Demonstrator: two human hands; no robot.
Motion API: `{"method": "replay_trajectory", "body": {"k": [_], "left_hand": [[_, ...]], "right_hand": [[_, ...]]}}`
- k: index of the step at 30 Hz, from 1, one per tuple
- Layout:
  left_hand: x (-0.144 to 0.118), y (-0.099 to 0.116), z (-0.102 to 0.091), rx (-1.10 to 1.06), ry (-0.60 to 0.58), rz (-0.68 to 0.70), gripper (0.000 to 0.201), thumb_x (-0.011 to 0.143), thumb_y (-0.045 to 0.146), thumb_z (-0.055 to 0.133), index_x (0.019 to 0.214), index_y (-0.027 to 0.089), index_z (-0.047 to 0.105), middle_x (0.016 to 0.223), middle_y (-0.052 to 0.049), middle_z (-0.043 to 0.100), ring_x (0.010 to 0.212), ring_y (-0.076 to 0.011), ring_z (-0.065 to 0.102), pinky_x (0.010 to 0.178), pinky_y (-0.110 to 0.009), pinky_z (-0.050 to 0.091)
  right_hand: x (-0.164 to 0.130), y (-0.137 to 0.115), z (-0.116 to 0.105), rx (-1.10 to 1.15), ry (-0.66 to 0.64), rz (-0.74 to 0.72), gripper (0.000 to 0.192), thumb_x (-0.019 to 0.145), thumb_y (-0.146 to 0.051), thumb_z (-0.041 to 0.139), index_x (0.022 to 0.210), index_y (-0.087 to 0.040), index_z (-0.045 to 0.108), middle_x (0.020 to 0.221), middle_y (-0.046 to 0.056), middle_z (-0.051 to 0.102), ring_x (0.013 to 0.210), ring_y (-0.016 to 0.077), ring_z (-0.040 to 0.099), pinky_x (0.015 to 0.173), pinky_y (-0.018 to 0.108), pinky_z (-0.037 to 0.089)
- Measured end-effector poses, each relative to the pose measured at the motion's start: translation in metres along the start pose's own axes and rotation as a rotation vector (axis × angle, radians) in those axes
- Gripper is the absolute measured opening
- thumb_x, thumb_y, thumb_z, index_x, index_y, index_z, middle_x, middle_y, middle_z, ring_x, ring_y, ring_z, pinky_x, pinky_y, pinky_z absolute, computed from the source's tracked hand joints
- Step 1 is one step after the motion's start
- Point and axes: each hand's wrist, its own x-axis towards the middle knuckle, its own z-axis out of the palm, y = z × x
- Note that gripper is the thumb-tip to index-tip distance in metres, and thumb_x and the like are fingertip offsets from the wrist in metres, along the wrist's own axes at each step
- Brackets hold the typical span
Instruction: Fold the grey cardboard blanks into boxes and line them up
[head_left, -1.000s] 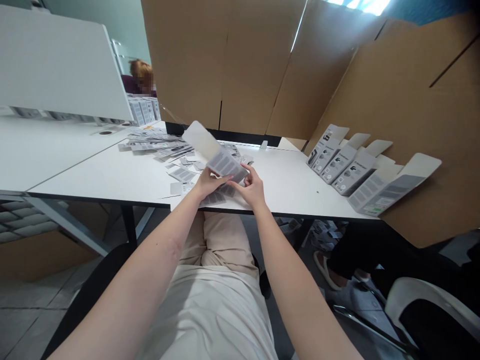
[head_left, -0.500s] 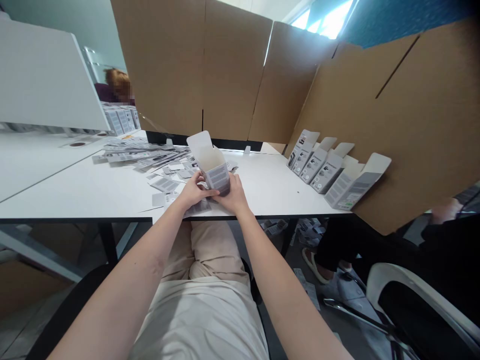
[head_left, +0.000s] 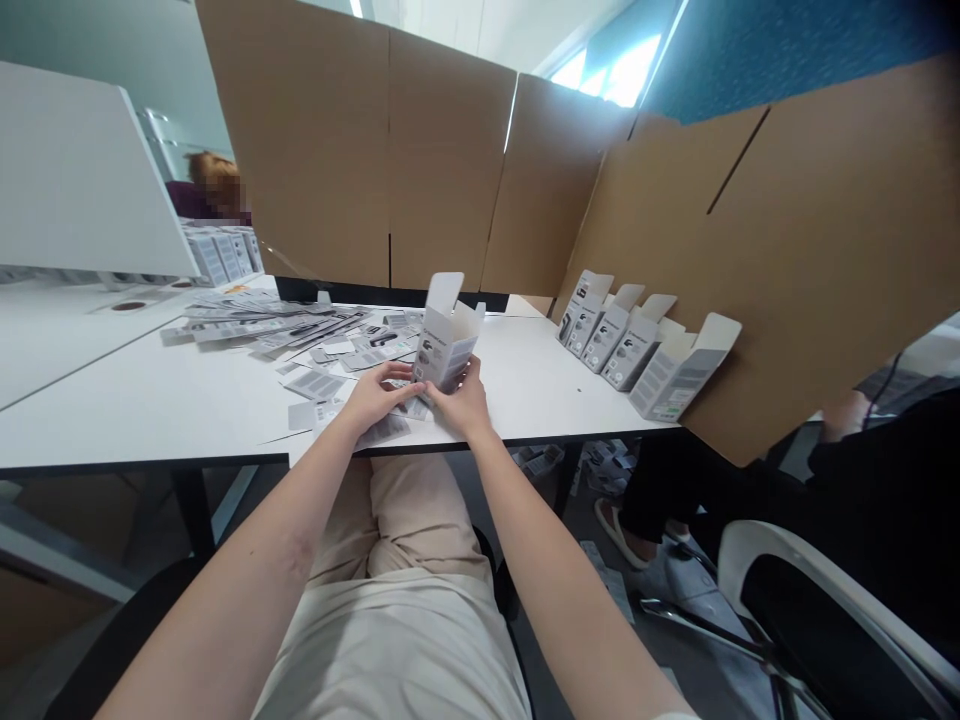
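Head view: flat cartons (head_left: 259, 326) beside the held box (head_left: 439, 350), cardboard wall (head_left: 442, 180) behind.

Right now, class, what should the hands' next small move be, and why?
Perhaps shift the held box right, toward the row of boxes: the left hand and right hand hold it low, and its top flaps stand open like theirs.

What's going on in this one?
A person's left hand and right hand hold a printed carton, upright with its top flaps open, near the white table's front edge. Flattened cartons lie spread to the left; a row of open-topped cartons stands to the right, beside a cardboard panel.
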Motion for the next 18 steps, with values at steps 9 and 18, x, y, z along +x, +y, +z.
{"method": "replay_trajectory", "body": {"k": [9,18], "left_hand": [[0.002,-0.002,-0.002,0.032,0.047,-0.046,0.074,0.072,0.085,0.103,0.112,0.025,0.087,0.12,-0.011,0.089,0.074,-0.0223,0.077,0.078,-0.04,0.066],[0.001,0.002,-0.002,0.049,0.068,-0.071,0.077,0.067,0.091,0.101,0.107,0.026,0.087,0.102,-0.008,0.087,0.074,-0.0245,0.076,0.077,-0.041,0.065]], "right_hand": [[0.023,0.041,-0.088,-0.205,0.243,0.096,0.094,0.078,-0.05,0.098,0.159,-0.029,0.055,0.159,0.021,0.065,0.143,0.0437,0.075,0.119,0.057,0.065],[0.002,0.076,-0.177,-0.382,0.379,0.239,0.095,0.076,-0.046,0.094,0.161,-0.022,0.061,0.15,0.022,0.071,0.141,0.045,0.076,0.124,0.056,0.062]]}}
